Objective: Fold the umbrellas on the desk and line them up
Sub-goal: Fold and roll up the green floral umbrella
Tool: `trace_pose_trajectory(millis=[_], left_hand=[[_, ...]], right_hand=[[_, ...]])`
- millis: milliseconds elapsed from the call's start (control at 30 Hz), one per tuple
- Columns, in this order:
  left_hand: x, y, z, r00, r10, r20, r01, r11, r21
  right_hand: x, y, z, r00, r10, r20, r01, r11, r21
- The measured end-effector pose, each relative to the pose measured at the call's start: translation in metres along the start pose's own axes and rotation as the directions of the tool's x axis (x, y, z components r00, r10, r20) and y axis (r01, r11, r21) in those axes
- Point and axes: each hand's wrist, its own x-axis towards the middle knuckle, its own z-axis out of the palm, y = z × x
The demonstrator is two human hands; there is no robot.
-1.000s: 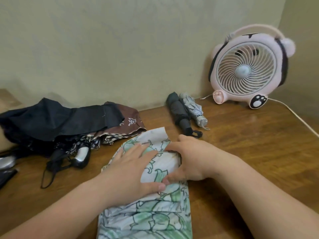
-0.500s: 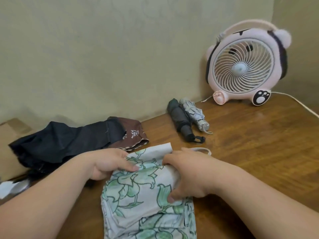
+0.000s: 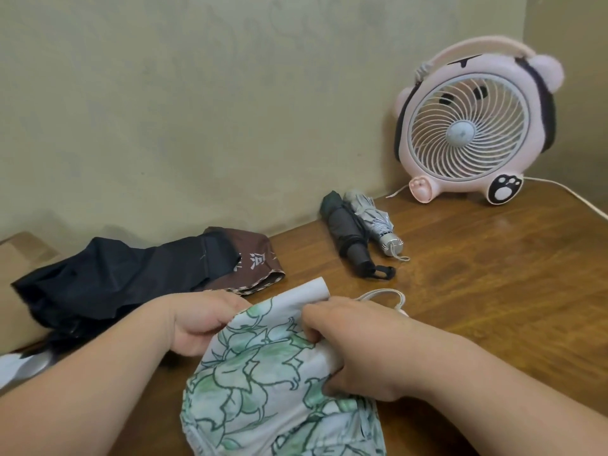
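Observation:
A white umbrella with a green leaf print [image 3: 263, 383] lies unfolded on the wooden desk [image 3: 477, 291] in front of me. My left hand [image 3: 197, 320] grips its cloth at the left edge. My right hand [image 3: 358, 350] grips the bunched cloth on the right, near the far end; its white wrist strap [image 3: 385, 292] pokes out beyond. Two folded umbrellas lie side by side near the wall: a dark grey one [image 3: 350, 235] and a silver patterned one [image 3: 375, 222]. At left, a black umbrella [image 3: 108, 284] and a brown one [image 3: 250, 261] lie loose and unfolded.
A pink panda-shaped fan [image 3: 473, 126] stands at the back right corner, its white cord [image 3: 572, 195] running along the desk's right side. A cardboard box [image 3: 19, 258] sits at far left against the wall. Something white and grey [image 3: 19, 366] lies at the left edge.
My left hand slid from flat on top of the printed cloth to its left edge and curled around it. My right hand stayed gripping the cloth. The view tilted down.

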Motion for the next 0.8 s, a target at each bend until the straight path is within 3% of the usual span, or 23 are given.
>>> trace_pose_trajectory(millis=[133,367,500,600,700,800], left_hand=[[-0.014,-0.013,-0.019,0.987,0.121,0.107,-0.117,0.992,-0.051],[-0.027,-0.031,-0.011,0.991,0.126,0.046,-0.129,0.989,0.068],[-0.025,-0.028,0.002,0.947,0.259,-0.190,-0.214,0.950,0.228],[-0.021,-0.037,0.011,0.829,0.397,-0.395,-0.363,0.918,0.161],[-0.017,-0.048,0.022,0.701,0.435,-0.565,-0.484,0.872,0.072],[-0.012,-0.058,0.029,0.715,0.340,-0.611,-0.509,0.852,-0.121]], right_hand=[[-0.001,0.002,0.000,1.000,0.021,0.001,-0.021,1.000,0.022],[0.000,-0.003,-0.001,0.999,0.045,0.017,-0.045,0.999,-0.010],[0.001,-0.008,-0.001,0.998,0.059,0.024,-0.059,0.998,-0.023],[-0.001,-0.009,-0.002,0.998,0.051,0.030,-0.050,0.998,-0.036],[0.003,-0.013,-0.005,0.994,0.070,0.081,-0.063,0.994,-0.091],[0.011,-0.015,-0.007,0.971,0.159,0.179,-0.136,0.982,-0.132]])
